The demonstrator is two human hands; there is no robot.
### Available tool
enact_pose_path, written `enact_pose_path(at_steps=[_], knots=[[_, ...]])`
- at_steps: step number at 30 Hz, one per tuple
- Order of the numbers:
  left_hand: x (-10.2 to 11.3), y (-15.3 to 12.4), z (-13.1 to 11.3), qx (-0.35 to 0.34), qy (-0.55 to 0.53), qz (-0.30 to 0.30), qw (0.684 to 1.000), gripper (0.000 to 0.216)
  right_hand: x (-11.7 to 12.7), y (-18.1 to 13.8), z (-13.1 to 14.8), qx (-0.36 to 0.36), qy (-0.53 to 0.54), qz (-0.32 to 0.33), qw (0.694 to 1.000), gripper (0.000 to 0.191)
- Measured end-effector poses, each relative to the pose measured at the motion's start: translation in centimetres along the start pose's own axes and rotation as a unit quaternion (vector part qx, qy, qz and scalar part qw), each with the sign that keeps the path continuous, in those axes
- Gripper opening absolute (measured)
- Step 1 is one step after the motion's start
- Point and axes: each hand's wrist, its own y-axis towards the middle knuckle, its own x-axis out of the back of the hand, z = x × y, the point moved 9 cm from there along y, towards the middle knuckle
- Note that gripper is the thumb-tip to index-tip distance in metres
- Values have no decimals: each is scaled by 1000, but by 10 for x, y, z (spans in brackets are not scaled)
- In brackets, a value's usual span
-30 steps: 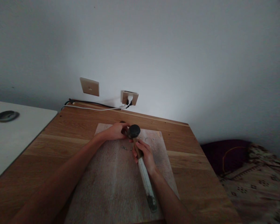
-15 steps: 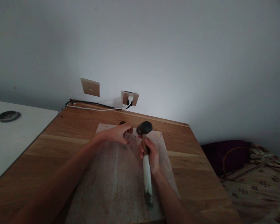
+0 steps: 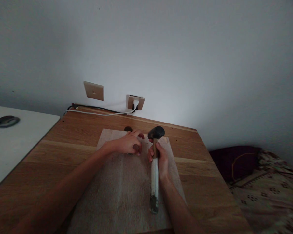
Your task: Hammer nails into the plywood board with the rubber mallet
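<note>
My right hand (image 3: 162, 159) is wrapped round the upper handle of a mallet (image 3: 154, 175). Its dark head is at the top, and its part-white handle points down toward me, with a dark, worn end. At the far part of a pale, scuffed board (image 3: 122, 188), my left hand (image 3: 130, 143) is bent down with thumb and forefinger drawn together near the surface. Whatever is between those fingertips is too small to make out. Beside the left hand, a small metal piece like a nail (image 3: 130, 153) is partly hidden under the fingers.
The board lies on a wooden table (image 3: 200, 182) against a wall. A round dark thing (image 3: 128, 129) sits just behind the board. Cables (image 3: 100, 113) run along the back edge to a wall socket (image 3: 136, 102). A white surface (image 3: 21, 143) adjoins at left; patterned bedding (image 3: 271, 191) lies at right.
My left hand has lowered and its thumb and forefinger have closed over the spot where small nail-like pieces lay. The mallet has shifted slightly right, still in my right hand.
</note>
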Motion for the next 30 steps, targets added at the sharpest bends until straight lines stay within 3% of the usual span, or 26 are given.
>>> enact_pose_path(at_steps=[3, 8, 14, 18, 22, 25, 30], knots=[[7, -1, 3, -11, -41, -9, 999, 11, -1, 0, -1, 2, -1, 3, 1000, 39], [6, -2, 9, 17, -14, -14, 1000, 30, -2, 0, -5, -10, 13, 7, 1000, 39], [-8, 3, 10, 40, -9, -27, 999, 5, -1, 2, -4, -10, 13, 7, 1000, 41], [13, -2, 16, 23, -62, -70, 995, 8, 0, 3, -3, -8, 12, 11, 1000, 40], [45, -16, 44, 68, -134, -123, 981, 29, -5, 2, -5, -17, 18, 27, 999, 38], [48, -22, 54, 60, -128, -97, 985, 30, -14, 0, -12, -45, 22, 52, 997, 40], [37, -24, 58, 64, -101, -42, 992, 15, -25, -5, -21, -60, -3, 85, 995, 39]])
